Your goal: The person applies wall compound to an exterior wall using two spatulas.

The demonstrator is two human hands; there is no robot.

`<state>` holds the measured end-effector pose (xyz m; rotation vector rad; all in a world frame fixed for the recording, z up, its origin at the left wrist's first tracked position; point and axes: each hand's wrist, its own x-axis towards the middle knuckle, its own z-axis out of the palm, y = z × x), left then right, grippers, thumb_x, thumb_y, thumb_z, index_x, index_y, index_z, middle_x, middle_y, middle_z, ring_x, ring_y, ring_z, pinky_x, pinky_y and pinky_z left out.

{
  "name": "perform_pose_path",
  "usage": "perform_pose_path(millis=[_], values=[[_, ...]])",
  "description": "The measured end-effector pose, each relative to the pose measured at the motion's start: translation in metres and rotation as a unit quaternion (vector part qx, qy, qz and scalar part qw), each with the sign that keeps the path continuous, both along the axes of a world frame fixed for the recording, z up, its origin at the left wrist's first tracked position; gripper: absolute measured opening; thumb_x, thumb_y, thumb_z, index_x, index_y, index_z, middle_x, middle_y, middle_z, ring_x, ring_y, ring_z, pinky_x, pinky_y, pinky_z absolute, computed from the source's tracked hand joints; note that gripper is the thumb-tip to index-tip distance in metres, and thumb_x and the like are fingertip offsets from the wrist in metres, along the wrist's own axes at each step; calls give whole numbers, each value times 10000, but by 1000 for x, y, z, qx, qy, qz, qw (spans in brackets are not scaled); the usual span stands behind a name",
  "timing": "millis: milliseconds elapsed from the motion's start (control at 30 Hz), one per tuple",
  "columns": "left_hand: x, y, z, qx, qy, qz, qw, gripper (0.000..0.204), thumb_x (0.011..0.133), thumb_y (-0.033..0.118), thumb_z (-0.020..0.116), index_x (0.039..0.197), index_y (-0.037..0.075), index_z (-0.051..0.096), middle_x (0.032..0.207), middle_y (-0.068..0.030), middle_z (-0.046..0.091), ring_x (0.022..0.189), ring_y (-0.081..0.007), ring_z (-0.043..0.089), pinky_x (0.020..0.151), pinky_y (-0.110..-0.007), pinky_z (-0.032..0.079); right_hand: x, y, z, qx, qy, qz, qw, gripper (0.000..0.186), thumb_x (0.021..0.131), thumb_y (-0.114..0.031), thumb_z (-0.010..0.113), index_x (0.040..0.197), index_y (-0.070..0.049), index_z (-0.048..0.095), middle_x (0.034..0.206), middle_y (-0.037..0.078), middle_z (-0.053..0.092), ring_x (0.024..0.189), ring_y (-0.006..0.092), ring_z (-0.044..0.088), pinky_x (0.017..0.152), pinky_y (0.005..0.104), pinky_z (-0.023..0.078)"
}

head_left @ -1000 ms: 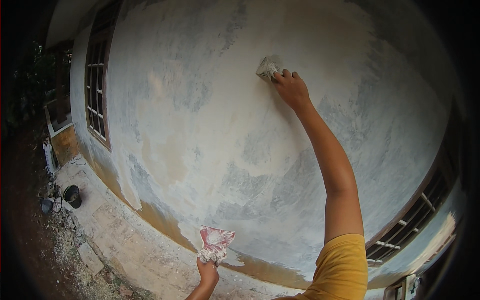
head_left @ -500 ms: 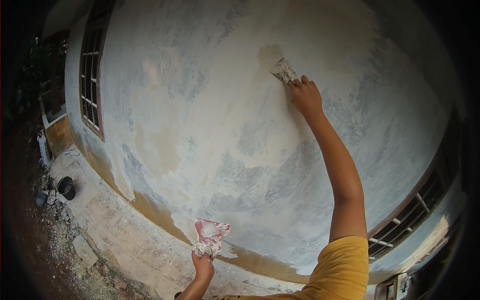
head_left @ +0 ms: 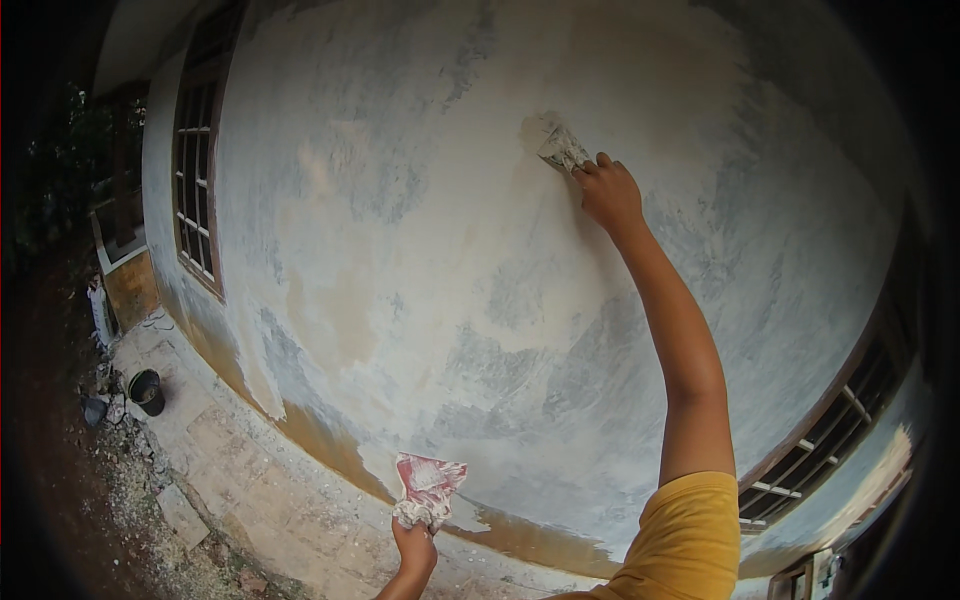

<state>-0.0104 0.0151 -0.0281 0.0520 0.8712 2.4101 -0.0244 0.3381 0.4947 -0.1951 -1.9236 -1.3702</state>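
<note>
Right hand [head_left: 611,195] has slid down-right, gripping a caked scraper [head_left: 563,149] (handle hidden); left hand [head_left: 413,543] holds a red spreader [head_left: 432,476].

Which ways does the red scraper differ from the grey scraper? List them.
The red scraper shows red through white smears; the grey scraper looks grey-white.
The red scraper is low in the left hand; the grey scraper is high in the right hand, seemingly against the wall.
The red scraper's wide edge points up; the grey scraper's, up-left.
Both carry pale paste.
</note>
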Motion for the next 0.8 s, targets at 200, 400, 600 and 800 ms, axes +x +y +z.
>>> perform_pose_path(millis=[200, 400, 600, 800], values=[[-3, -1, -1, -16, -11, 0, 1000, 469, 731, -149, 357, 1163, 13, 440, 1035, -84, 541, 865, -180, 576, 663, -278, 485, 27, -16, 6, -36, -14, -62, 997, 141, 650, -62, 635, 787, -83, 659, 808, 6, 643, 808, 192, 576, 660, 308, 491], [-1, 7, -11, -18, 3, -36, 999, 464, 738, -147, 371, 1168, 12, 446, 1049, -86, 547, 929, -192, 570, 711, -279, 484, -12, -8, 27, 20, -80, -24, 996, 106, 663, -62, 629, 760, -92, 659, 799, -11, 638, 856, 174, 564, 679, 302, 495], [-7, 17, -3, -16, -11, 19, 1000, 395, 750, -146, 339, 1084, 24, 462, 913, -71, 543, 760, -182, 576, 602, -288, 489, 21, -26, 41, -38, -75, -105, 991, 140, 658, -41, 613, 773, -99, 669, 808, -5, 648, 864, 173, 567, 698, 310, 499], [-10, 17, -21, -21, -15, -4, 1000, 487, 746, -137, 395, 1208, 15, 415, 1075, -92, 529, 894, -174, 561, 697, -269, 467, 1, -46, 43, -8, -80, -37, 996, 129, 672, -58, 620, 780, -105, 674, 815, -20, 651, 872, 168, 568, 701, 305, 499]])
